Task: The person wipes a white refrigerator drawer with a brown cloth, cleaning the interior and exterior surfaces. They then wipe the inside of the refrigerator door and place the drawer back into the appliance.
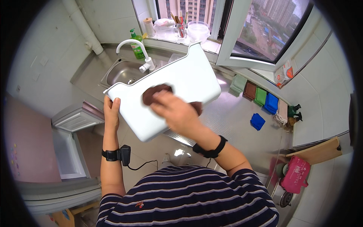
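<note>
A white plastic bin (pixel 195 71) is held tilted in front of me, one broad side facing up. My left hand (pixel 112 109) grips its left end near the rim, thumb on the outer face and fingers hidden behind. Blurred by motion, my right hand (pixel 175 110) presses a dark brown cloth (pixel 150 95) against that broad face. Another part of brown cloth (pixel 197 107) shows at the right side of the hand.
A steel sink (pixel 119 72) with a white faucet (pixel 147 63) and green soap bottle (pixel 137 45) lies beyond the bin. Folded cloths (pixel 259 96) line the counter's back edge, with a blue cloth (pixel 257 121) before them. An open cabinet door (pixel 80 120) stands at left.
</note>
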A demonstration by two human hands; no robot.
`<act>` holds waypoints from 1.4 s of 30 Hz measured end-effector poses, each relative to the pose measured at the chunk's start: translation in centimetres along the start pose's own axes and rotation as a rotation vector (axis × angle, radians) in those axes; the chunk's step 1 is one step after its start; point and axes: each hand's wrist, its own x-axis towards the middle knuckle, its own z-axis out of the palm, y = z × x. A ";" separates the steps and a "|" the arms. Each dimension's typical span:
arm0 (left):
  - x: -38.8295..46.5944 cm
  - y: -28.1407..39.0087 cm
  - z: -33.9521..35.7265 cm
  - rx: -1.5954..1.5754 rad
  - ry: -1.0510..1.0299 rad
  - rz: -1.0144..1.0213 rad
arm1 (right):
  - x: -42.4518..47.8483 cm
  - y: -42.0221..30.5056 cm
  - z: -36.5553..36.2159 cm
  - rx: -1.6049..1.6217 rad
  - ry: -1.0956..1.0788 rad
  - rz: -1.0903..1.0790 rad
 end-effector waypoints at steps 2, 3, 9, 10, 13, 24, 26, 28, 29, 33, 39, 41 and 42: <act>-0.6 0.1 0.0 -0.001 0.000 0.016 | 0.6 -1.8 -0.2 0.016 -0.093 -0.062; -0.8 0.1 0.0 -0.001 -0.001 0.020 | 0.9 -2.1 -0.5 0.019 -0.121 -0.055; -1.9 0.5 0.8 0.033 -0.009 0.032 | 1.1 6.1 -3.7 -0.209 0.281 0.379; -2.0 0.5 1.0 0.037 -0.002 0.039 | 1.2 6.7 -3.4 -0.251 0.291 0.392; -1.9 0.4 1.0 0.051 0.009 0.046 | 2.1 4.6 -0.8 -0.275 0.181 0.284; -1.7 0.5 0.5 0.053 0.011 0.053 | 1.6 7.8 -3.7 -0.204 0.121 0.258; -2.0 0.5 0.2 0.069 0.003 0.038 | -0.3 10.5 -6.6 -0.220 0.221 0.552; -2.4 0.6 0.9 0.086 -0.009 0.044 | -4.1 15.9 -8.7 0.043 0.160 0.881; -2.4 0.7 1.6 0.087 -0.026 0.052 | -6.3 18.7 -9.7 0.345 0.093 0.896; -4.4 -0.2 0.1 0.105 0.003 0.067 | -5.3 17.6 -9.4 0.646 0.247 0.829; -6.0 0.7 0.5 0.054 -0.015 0.021 | -0.5 16.1 -14.0 0.538 -0.202 0.736; -6.1 0.7 0.5 0.028 -0.049 0.016 | -1.2 17.3 -14.1 0.742 -0.175 0.795; -6.1 0.7 0.3 0.038 -0.064 0.023 | -1.2 17.4 -14.2 0.802 -0.202 0.812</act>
